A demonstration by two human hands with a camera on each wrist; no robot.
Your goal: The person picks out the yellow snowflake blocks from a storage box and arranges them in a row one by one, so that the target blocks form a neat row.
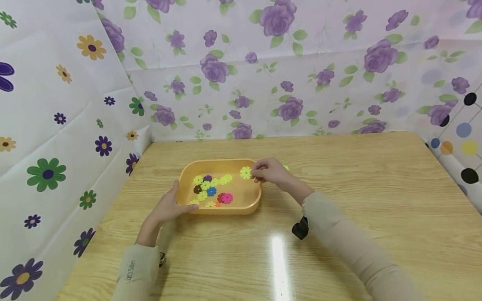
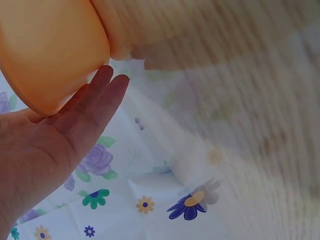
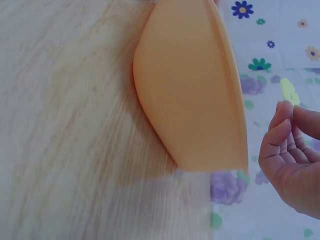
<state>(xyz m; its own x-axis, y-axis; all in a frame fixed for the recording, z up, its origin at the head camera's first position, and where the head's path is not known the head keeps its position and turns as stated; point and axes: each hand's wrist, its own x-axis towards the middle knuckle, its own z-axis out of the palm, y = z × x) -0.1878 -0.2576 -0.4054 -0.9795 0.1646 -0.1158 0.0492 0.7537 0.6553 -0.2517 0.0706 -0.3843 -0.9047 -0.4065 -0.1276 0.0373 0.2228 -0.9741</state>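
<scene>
In the head view a yellow-orange plastic tray (image 1: 241,210) stands on the table with several flower-shaped plastic discs inside, yellow, blue (image 1: 211,191), pink (image 1: 227,198), purple and brown. My left hand (image 1: 168,205) holds its near left corner, thumb over the front rim and fingers along the left end. The left wrist view has those fingers (image 2: 102,97) against the tray's outer wall (image 2: 55,50). Over the right end of the tray, my right hand (image 1: 274,171) pinches a yellow flower-shaped disc (image 1: 245,172) between thumb and fingertips. The right wrist view catches that disc edge-on (image 3: 289,92).
Behind my right hand a bit of another yellow piece (image 1: 286,167) shows on the wooden table (image 1: 357,188). Flower-printed sheets (image 1: 263,75) hang along the back and left. A dotted sheet (image 1: 463,138) borders the right side.
</scene>
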